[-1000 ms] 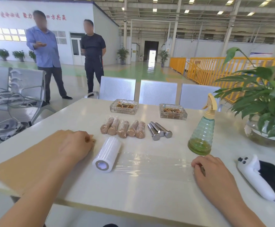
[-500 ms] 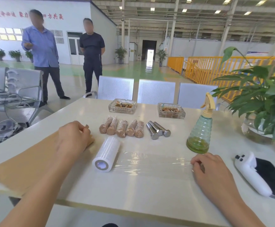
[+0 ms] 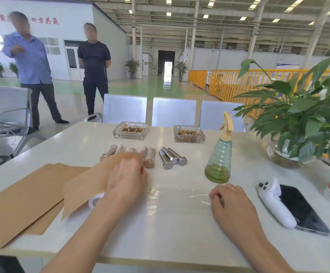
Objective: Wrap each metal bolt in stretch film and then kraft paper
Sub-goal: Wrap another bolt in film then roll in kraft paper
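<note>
**A:** Head view shows how many bolts on the table [image 3: 179, 243]?

**B:** I count three bare metal bolts [image 3: 172, 159], lying side by side, touching each other, heads toward the camera. Left of them is a row of wrapped bolts [image 3: 150, 157] in brown paper. I can make out about five, but the lifted paper and the hand cover the near ends, so the number is not sure.

**A:** And the hands?

**B:** Two. The left hand [image 3: 127, 181] holds one sheet of kraft paper [image 3: 87, 184] raised from the table; the sheet is blurred, and whether fingers are curled around its edge I cannot tell, because I see only the back of the hand. The right hand [image 3: 232, 201] is closed with curled fingers, pressing on the end of the stretch film [image 3: 172, 198], which lies flat between both hands. Something small and dark is at its fingers, too small to name.

**A:** Where is the film roll?

**B:** Mostly hidden under the raised sheet; only the white ring of the film roll [image 3: 94, 200] end shows. More kraft sheets [image 3: 22, 200] lie stacked at the left, cut by the picture edge.

**A:** Other things?

**B:** Two glass ashtrays [image 3: 130, 131], one green spray bottle [image 3: 220, 154], one white controller [image 3: 274, 203] beside one black phone [image 3: 301, 211], one potted plant [image 3: 301, 119]. Two persons [image 3: 95, 71] stand far behind.
</note>
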